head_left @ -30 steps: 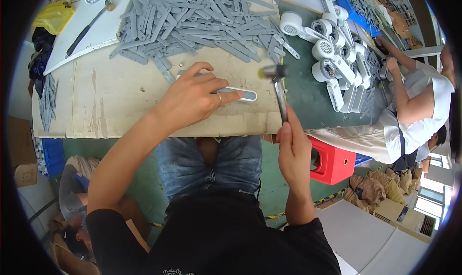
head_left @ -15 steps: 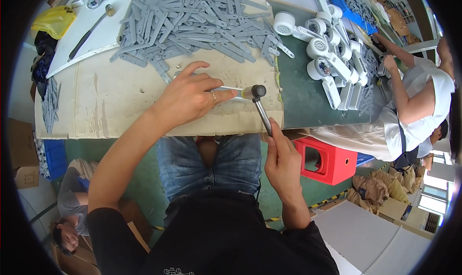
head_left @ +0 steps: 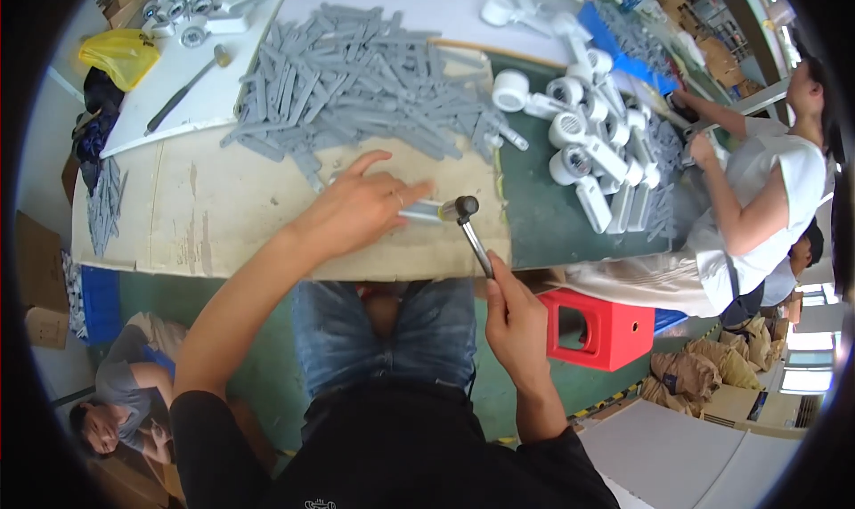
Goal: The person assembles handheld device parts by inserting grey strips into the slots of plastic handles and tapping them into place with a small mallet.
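Observation:
Over the cardboard-covered bench top [head_left: 191, 211], my left hand [head_left: 352, 208] rests on a narrow pale grey and white strip-shaped part [head_left: 420, 211], its raised finger partly blurred. The palm hides the strip's left portion, so how the thumb grips it is not visible. Wrapped round the metal handle of a small hammer [head_left: 476, 242] is my right hand [head_left: 517, 317]. The hammer's head, dark at one face and yellowish at the other, sits at the strip's right end; whether it touches cannot be made out. Beyond my hands lies a heap of flat grey strips [head_left: 338, 86].
White handheld fans [head_left: 588, 144] are piled on the green mat to the right. A second hammer [head_left: 187, 90] lies on a white board at far left, near a yellow bag [head_left: 120, 57]. A co-worker [head_left: 757, 188] sits at the right, past a red stool [head_left: 614, 331].
The whole view has shifted, so the bench appears lower. My left finger has lifted off the strip near the hammer head. The hammer remains at the strip's end.

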The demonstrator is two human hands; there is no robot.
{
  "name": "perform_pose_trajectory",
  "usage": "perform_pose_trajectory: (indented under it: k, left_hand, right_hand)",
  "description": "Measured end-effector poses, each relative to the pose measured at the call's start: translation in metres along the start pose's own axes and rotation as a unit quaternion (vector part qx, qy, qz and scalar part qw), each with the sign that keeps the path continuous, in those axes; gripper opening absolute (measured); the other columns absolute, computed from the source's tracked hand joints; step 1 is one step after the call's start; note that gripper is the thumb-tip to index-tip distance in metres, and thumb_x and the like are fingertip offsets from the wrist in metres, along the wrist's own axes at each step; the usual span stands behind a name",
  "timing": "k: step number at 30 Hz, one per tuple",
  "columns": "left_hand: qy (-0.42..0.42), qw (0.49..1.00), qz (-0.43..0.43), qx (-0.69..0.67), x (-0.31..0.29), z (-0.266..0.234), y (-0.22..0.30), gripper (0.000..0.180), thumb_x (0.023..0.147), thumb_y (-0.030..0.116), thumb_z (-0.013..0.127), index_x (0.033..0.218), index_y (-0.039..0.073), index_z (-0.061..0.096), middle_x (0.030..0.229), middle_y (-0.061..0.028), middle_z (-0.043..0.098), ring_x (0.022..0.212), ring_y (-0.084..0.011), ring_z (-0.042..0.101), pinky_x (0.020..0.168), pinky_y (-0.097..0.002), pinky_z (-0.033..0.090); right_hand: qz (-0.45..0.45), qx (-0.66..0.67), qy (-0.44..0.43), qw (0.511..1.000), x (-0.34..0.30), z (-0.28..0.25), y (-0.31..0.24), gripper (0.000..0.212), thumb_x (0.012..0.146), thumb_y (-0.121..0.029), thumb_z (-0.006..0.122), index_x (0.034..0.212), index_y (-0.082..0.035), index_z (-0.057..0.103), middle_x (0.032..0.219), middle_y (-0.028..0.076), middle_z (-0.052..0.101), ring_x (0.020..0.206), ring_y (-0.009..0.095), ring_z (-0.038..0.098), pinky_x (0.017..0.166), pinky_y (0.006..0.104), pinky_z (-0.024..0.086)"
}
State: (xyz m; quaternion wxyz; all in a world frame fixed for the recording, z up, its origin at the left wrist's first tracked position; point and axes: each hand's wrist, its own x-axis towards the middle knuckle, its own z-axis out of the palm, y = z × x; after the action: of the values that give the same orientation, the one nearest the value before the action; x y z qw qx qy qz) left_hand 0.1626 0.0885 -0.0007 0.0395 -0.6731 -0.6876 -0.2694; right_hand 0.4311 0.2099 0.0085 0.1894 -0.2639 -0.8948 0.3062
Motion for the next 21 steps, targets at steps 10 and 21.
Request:
perform_pose_trajectory:
  k: [10, 21]
  left_hand:
    - [-0.107, 0.979, 0.154, 0.081, -0.004, -0.030, 0.018, 0.020, 0.082, 0.010, 0.066, 0.100, 0.011, 0.075, 0.134, -0.0073, 0.064, 0.128, -0.0256, 0.057, 0.119, -0.0449, 0.038]
    - [0.161, 0.978, -0.102, -0.087, -0.052, 0.031, 0.016, 0.033, 0.084, 0.011, 0.079, 0.117, 0.013, 0.076, 0.112, -0.0098, 0.073, 0.097, -0.0304, 0.069, 0.094, -0.0410, 0.053]
  right_hand:
    - [0.070, 0.260, 0.008, 0.963, -0.002, -0.022, -0.005, 0.043, 0.108, -0.018, 0.054, 0.147, 0.001, 0.049, 0.089, 0.001, 0.060, 0.072, 0.008, 0.050, 0.066, 0.0226, 0.045]
    - [0.115, 0.143, -0.046, 0.982, -0.007, -0.015, -0.010, 0.042, 0.107, -0.014, 0.055, 0.147, -0.006, 0.053, 0.083, 0.009, 0.063, 0.071, 0.021, 0.062, 0.067, 0.0328, 0.052]
